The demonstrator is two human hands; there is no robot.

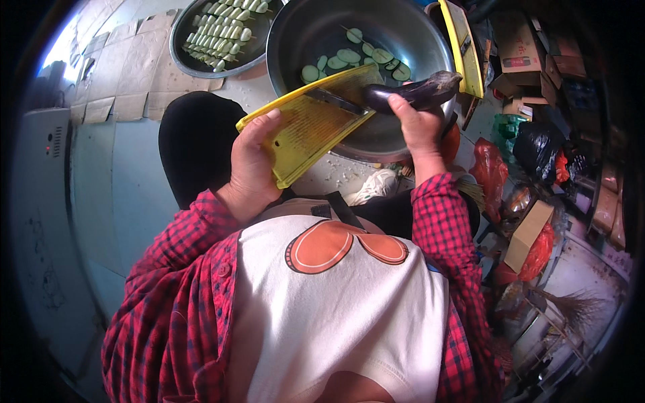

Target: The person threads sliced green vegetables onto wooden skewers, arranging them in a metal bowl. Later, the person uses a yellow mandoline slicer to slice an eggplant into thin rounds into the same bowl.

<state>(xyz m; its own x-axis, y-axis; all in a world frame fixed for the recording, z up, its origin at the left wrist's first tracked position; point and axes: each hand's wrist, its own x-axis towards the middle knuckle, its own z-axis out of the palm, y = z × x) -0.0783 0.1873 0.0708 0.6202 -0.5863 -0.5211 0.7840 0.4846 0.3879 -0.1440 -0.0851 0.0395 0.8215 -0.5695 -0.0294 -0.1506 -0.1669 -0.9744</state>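
Observation:
My left hand (254,158) grips the lower end of a yellow mandoline slicer (315,123), which slants up to the right over a large metal basin (365,143). In my right hand (415,121) is a dark purple eggplant (410,94); its left end lies at the slicer near the blade, and its stem end points right. Several pale round slices with dark rims (347,55) lie in the basin below, one of them on a thin skewer (354,35). The underside of the eggplant is hidden.
At the upper left stands a metal bowl (176,50) with rows of skewered pale slices (221,35). Another yellow slicer (464,50) leans right of the basin. Flattened cardboard (131,65) covers floor at left. Bags, including a red one (489,174), and cardboard boxes (521,48) crowd the right side.

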